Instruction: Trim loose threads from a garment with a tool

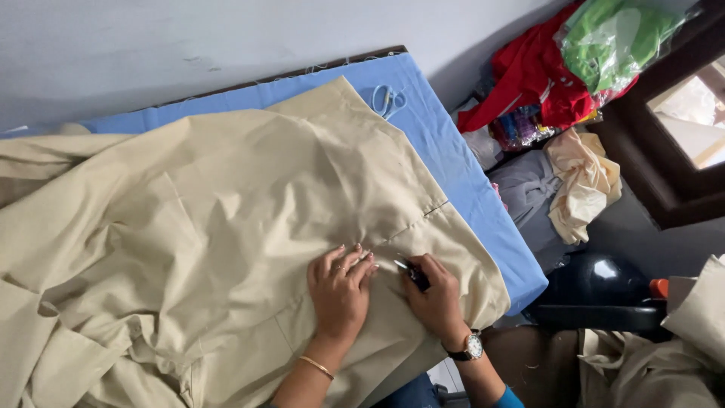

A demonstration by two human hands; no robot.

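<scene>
Creased beige cloth (211, 227) drapes over the blue-covered table (445, 151). Near the right edge, the left hand (340, 291) presses flat, fingers apart; the right hand (434, 298) pinches a small dark tool (411, 273), perhaps a snipper.

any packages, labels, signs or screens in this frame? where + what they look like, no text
Clear plastic bag: top right, on the pile beside the table, crumpled, holding folded green cloth.
Small clear packet: just below the red cloth, right of the blue table cover, with purple and blue items inside; too small to tell what.
No labels, signs or screens visible. The watch on the right hand's wrist has a round white dial.
</scene>
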